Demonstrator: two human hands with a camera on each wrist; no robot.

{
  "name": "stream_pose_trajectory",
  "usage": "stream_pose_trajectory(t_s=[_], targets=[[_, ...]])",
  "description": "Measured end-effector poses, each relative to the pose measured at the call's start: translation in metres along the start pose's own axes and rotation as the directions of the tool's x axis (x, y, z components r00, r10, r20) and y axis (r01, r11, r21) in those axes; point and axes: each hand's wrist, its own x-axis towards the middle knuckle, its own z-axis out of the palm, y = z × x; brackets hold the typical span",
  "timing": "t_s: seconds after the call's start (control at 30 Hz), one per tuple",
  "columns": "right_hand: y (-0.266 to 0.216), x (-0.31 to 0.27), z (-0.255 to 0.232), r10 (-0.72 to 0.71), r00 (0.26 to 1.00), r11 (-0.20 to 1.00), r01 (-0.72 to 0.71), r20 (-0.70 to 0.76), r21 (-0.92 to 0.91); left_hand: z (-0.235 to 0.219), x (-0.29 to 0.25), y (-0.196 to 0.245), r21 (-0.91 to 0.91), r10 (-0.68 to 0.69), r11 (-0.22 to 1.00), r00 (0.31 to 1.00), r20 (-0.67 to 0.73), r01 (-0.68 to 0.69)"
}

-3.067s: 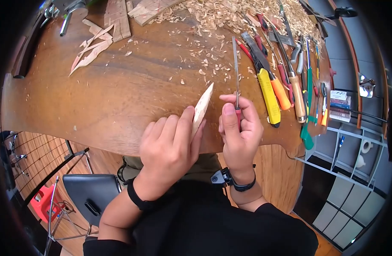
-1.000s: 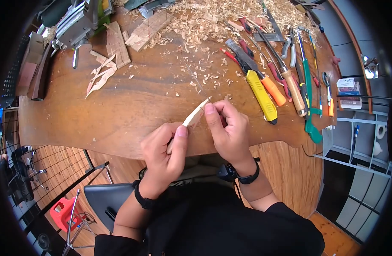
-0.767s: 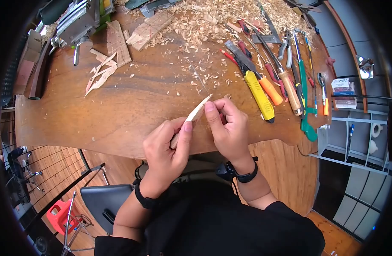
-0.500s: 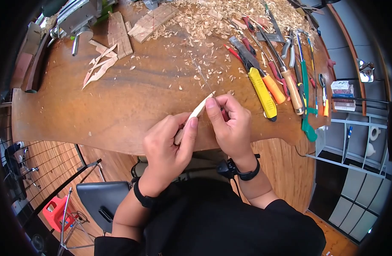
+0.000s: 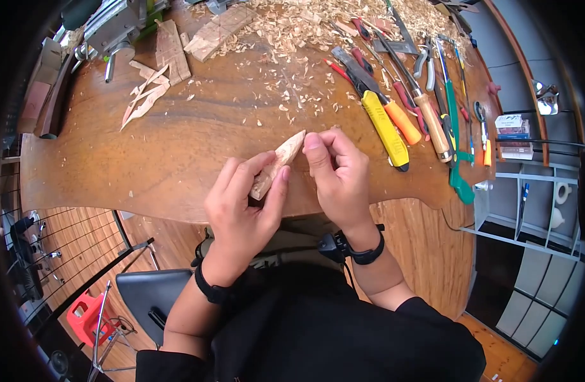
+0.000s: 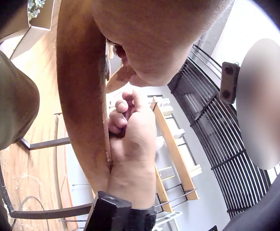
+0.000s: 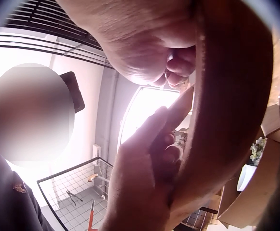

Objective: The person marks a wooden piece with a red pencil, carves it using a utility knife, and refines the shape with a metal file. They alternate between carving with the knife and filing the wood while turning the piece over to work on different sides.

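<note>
My left hand [image 5: 238, 200] pinches a pale, pointed piece of carved wood [image 5: 281, 163] between thumb and fingers, a broad face showing and the tip angled up and right. Close beside that tip is my right hand [image 5: 338, 175], its fingers curled round a slim tool. The tool's dark red handle shows only partly inside the right hand [image 6: 136, 137] in the left wrist view; its blade cannot be made out in the head view. The right wrist view shows the wood [image 7: 181, 109] projecting from the left hand [image 7: 135, 168] toward the right one.
Right of the hands lie a yellow cutter [image 5: 386, 130], an orange-handled tool [image 5: 403, 123], a wooden-handled tool [image 5: 433, 127] and several others. Shavings [image 5: 292, 28] cover the back of the table [image 5: 133, 172]. Thin offcuts [image 5: 146, 95], boards [image 5: 171, 54] and a metal vise [image 5: 117, 32] are at the left.
The wood has turned in my left hand, from a narrow edge to a broader face. The blade seen beyond the tip no longer shows clearly. Earlier, the right hand held the tool upright, apart from the wood.
</note>
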Motion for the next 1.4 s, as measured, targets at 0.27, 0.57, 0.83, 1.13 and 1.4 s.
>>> stream_pose_trajectory(t_s=[0.27, 0.57, 0.83, 1.13, 1.4], targets=[[-0.011, 0.008, -0.018, 0.172, 0.985, 0.862, -0.164, 0.028, 0.48, 0.003, -0.003, 0.0, 0.087, 0.047, 0.995, 0.998, 0.043, -0.051], [-0.045, 0.02, -0.023, -0.11, 0.994, 0.76, 0.083, 0.001, 0.645, 0.0, -0.001, 0.002, 0.166, 0.205, 0.956, 0.954, 0.22, -0.243], [-0.027, 0.025, 0.013, 0.026, 0.994, 0.797, -0.084, 0.105, 0.598, 0.001, -0.003, -0.002, 0.168, 0.269, 0.937, 0.94, 0.209, -0.305], [-0.03, 0.022, 0.0, 0.13, 0.98, 0.816, -0.192, 0.15, 0.545, 0.001, -0.001, -0.003, 0.205, 0.269, 0.928, 0.94, 0.209, -0.311], [-0.041, -0.033, -0.047, 0.367, 0.896, 0.924, -0.383, 0.251, 0.015, 0.006, -0.006, -0.005, 0.254, 0.214, 0.939, 0.972, 0.102, -0.233]])
